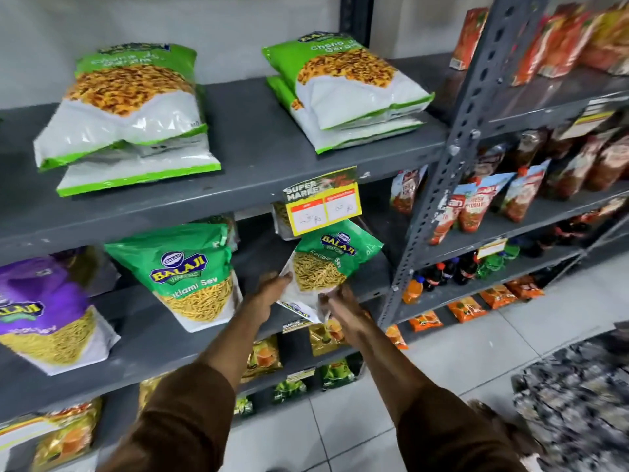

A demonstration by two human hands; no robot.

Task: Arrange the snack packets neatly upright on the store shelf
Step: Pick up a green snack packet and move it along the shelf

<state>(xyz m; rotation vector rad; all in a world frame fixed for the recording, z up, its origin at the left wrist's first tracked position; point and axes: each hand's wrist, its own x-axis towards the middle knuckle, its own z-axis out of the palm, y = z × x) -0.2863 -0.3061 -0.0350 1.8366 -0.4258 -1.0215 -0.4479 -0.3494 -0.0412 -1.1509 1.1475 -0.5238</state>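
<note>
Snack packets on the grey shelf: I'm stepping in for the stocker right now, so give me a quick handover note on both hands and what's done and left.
Left hand: grip on the left edge of the tilted green Ratlami Sev packet.
Right hand: grip on its lower right corner.
That packet leans at the middle shelf front, under the price tag.
Done: second green Sev packet and purple packet stand roughly upright.
Left: stand the held packet up; the two light-green stacks on the upper shelf lie flat.
</note>
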